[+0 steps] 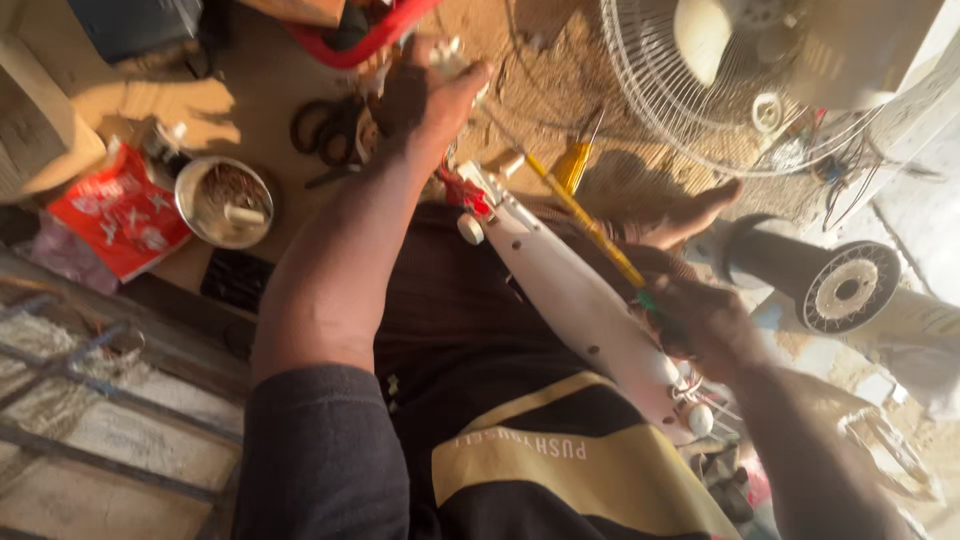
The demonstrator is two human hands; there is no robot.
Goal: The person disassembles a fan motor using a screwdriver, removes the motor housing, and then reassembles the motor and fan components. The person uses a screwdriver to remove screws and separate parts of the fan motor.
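Centrally, a long white plastic casing (580,300) lies slanted across the person's lap, from the upper middle of the frame down to the lower right. The right hand (700,325) grips a yellow screwdriver (590,225) whose shaft runs up along the casing. The left hand (430,95), reaching to the upper middle, pinches a small white part (450,55). Scissors (325,130) and a metal bowl (225,200) sit on the sandy floor at upper left; a fan (760,90) stands at upper right.
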